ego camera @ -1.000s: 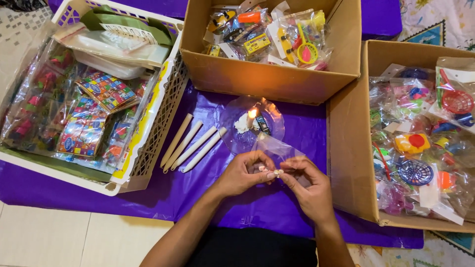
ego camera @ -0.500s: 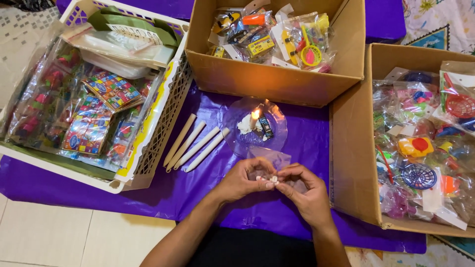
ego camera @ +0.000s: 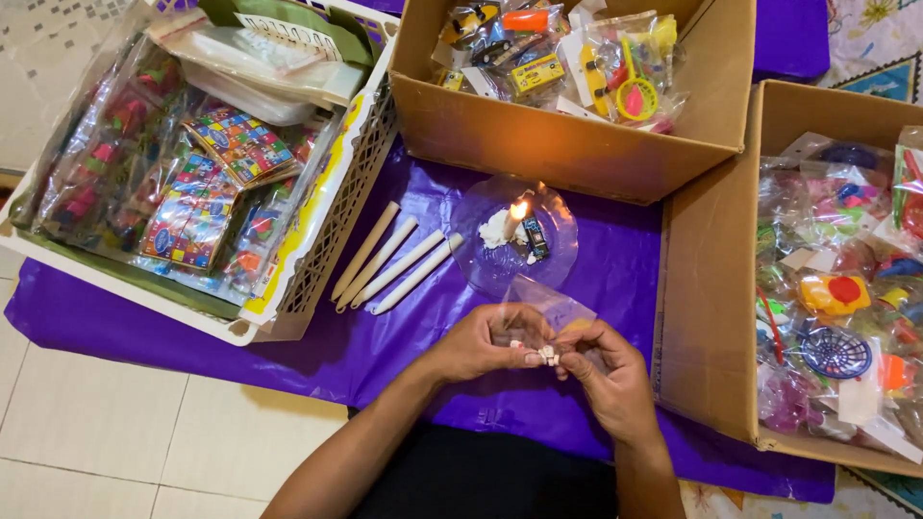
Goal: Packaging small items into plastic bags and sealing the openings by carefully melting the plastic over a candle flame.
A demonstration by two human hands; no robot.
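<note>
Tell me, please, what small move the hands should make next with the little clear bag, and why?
Probably carry the bag's open edge to the flame: both hands, left hand and right hand, pinch the small clear bag with white pieces at the fingertips, and the lit candle burns on the clear dish just beyond.

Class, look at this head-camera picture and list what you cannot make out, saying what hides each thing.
1. Small white piece pinched between the left hand and right hand: too small and covered by fingertips to identify.
2. Small clear plastic bag: its lower part is hidden behind both hands.
3. Brown cardboard box of packed toys on the right: cut off by the picture's edge.
4. White plastic lattice basket: its far side is cut off at the top.
</note>
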